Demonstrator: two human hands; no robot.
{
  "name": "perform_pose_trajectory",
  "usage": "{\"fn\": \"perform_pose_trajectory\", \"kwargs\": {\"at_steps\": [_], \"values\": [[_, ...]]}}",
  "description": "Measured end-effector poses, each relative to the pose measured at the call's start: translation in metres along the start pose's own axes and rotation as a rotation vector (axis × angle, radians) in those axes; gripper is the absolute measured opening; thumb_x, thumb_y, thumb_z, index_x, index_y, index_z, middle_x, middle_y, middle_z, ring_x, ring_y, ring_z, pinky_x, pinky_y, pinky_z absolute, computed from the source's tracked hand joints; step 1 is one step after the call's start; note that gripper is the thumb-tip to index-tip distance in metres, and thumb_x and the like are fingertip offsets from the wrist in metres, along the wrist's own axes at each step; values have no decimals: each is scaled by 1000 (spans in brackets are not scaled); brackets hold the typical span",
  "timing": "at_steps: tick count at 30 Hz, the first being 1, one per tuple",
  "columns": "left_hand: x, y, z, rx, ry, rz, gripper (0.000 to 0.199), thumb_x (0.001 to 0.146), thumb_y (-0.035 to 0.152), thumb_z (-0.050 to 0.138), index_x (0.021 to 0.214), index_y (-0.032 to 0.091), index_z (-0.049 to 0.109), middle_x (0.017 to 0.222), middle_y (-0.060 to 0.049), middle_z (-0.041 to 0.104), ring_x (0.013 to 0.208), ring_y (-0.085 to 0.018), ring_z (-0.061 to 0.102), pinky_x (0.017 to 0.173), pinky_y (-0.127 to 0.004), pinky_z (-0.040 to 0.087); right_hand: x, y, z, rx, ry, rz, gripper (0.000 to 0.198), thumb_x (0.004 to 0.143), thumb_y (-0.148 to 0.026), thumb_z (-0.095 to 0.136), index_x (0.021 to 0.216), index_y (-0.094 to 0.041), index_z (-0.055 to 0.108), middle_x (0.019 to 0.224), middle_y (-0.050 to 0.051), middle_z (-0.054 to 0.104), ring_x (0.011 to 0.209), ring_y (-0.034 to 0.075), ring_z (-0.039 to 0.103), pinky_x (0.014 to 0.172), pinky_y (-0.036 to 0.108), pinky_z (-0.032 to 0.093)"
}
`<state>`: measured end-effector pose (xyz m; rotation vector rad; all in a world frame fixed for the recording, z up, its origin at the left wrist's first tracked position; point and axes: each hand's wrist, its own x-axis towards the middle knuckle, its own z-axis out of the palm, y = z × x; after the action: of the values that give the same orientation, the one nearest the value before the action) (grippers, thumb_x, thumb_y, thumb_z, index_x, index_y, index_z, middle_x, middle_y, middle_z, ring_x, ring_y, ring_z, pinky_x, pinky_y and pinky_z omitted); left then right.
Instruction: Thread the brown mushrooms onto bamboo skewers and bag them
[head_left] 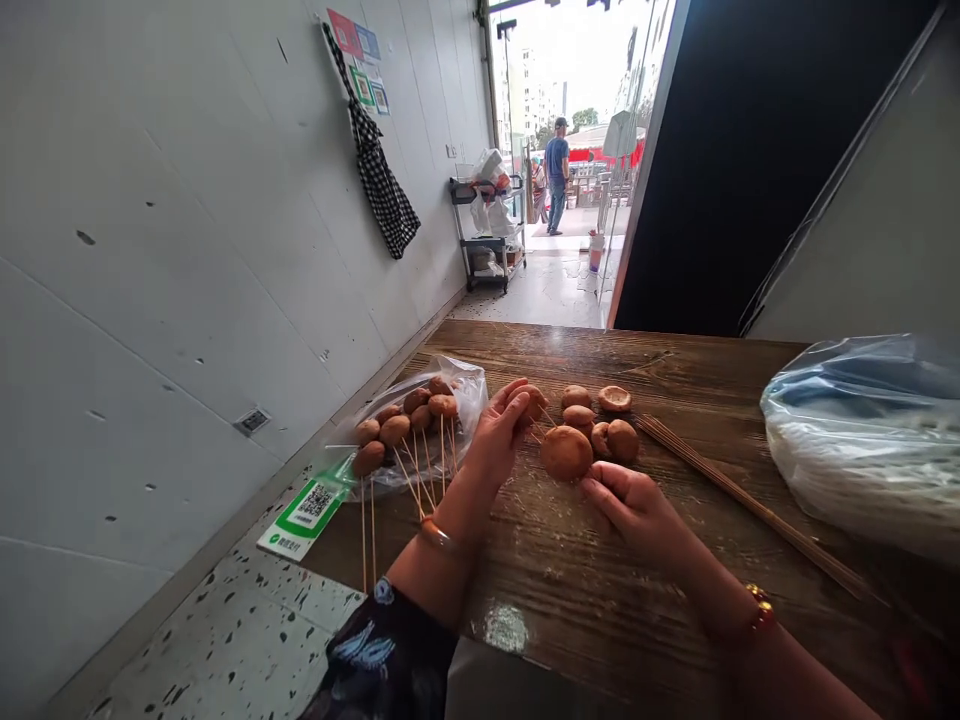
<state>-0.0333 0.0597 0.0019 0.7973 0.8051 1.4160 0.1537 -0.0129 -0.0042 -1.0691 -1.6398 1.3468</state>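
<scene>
My left hand is closed around a brown mushroom. Just nearer and to the right, a larger round mushroom cap is pinched at its lower right edge by my right hand. Two thin sticks show in the gap between these mushrooms; how far they run into either one is hidden. Beyond my hands, several loose mushrooms lie on the wooden table. To the left, several mushrooms on skewers rest on a clear plastic bag, their sticks pointing toward me.
A bundle of bare skewers lies diagonally on the right. Beside it bulges a large plastic bag with whitish contents. A green payment-code card sits at the table's left edge. Past the table stand a cart and a person outside.
</scene>
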Motion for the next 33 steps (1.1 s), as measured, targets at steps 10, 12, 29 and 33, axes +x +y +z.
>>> {"fn": "perform_pose_trajectory", "kwargs": {"at_steps": [10,12,29,33], "values": [[-1,0,-4,-216,-14,24,36,68,32,79,92,16,58,82,-1,66,73,-17,66,72,-33,53,-1,8,4,-40,-16,44,36,87,-48,57,65,-21,48,50,-6,42,47,9,32,44,24,26],[-2,1,-4,-217,-20,9,36,69,31,78,94,15,57,86,-4,68,73,-17,67,70,-31,52,-2,9,5,-63,-15,45,36,88,-47,57,64,-21,48,50,-6,41,46,9,32,44,24,26],[-4,-1,-1,-104,33,40,35,74,29,72,102,15,58,89,-6,71,62,-12,63,53,-22,36,-1,15,7,-99,-14,37,38,88,-50,55,64,-21,48,50,-6,41,47,10,31,44,25,27],[-4,0,0,-77,36,23,32,79,36,62,103,15,58,92,-9,72,62,-14,63,46,-21,31,0,17,8,-59,-12,71,37,88,-50,56,65,-21,49,50,-6,41,46,10,31,44,24,25]]}}
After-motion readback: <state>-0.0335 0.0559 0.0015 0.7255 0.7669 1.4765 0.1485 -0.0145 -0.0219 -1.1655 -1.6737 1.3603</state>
